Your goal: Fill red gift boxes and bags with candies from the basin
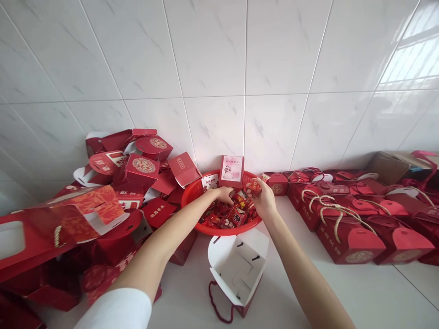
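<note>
So the right hand (pixel 265 201) is pinching a small red packet (pixel 254 185) over the right side of the red basket (pixel 226 231), fingers covering part of the print. Left hand (pixel 225 195) dips into the wrapped packets (pixel 236 217) in there, but its fingertips are buried, so I can't tell if it's gripping anything. A box with a pink picture (pixel 232 169) stands upright at the back, bottom edge hidden. Right in front of the basket there's an open box (pixel 235 269), white inside, outside mostly out of sight. The heap of red boxes (pixel 147 169) on the left is partly blocked by the left arm and cut off by the frame; the row of closed boxes (pixel 350 240) runs off the right edge.
</note>
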A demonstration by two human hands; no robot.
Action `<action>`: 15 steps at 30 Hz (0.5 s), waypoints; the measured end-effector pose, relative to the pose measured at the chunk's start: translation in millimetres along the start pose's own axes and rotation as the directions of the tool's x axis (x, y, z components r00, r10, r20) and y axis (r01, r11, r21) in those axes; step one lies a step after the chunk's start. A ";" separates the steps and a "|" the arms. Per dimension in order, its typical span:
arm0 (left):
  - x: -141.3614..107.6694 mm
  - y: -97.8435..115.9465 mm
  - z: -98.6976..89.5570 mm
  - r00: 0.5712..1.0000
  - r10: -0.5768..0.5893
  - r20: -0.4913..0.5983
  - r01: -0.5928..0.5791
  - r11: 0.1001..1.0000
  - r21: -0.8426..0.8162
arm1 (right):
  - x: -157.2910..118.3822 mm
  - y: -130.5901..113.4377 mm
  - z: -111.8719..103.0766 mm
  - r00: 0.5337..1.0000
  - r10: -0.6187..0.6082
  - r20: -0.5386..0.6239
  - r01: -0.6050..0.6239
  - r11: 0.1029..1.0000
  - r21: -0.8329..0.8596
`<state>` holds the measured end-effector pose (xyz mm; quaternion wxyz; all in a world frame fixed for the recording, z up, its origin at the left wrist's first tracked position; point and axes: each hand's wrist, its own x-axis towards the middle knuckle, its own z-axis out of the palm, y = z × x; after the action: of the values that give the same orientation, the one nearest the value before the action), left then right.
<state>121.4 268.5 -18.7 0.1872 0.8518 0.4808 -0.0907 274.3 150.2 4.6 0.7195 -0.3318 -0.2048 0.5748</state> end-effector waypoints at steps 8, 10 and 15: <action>-19.1 4.3 -10.8 0.992 0.061 0.114 -0.029 0.965 -0.261 | 3.3 2.3 -3.8 1.000 0.017 0.022 -0.016 1.000 -0.013; -27.8 4.9 -17.2 0.985 0.108 0.134 -0.055 0.935 -0.350 | 1.6 1.2 -3.1 1.000 0.025 0.019 -0.025 1.000 -0.017; -43.2 -0.8 -29.4 0.954 0.249 0.169 -0.092 0.777 -0.623 | -0.7 -0.2 -1.5 1.000 0.022 0.014 -0.022 0.999 -0.030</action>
<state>97.4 246.9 22.5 0.5157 0.7687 0.3779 -0.0168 275.2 149.1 3.8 0.7065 -0.3406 -0.2149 0.5819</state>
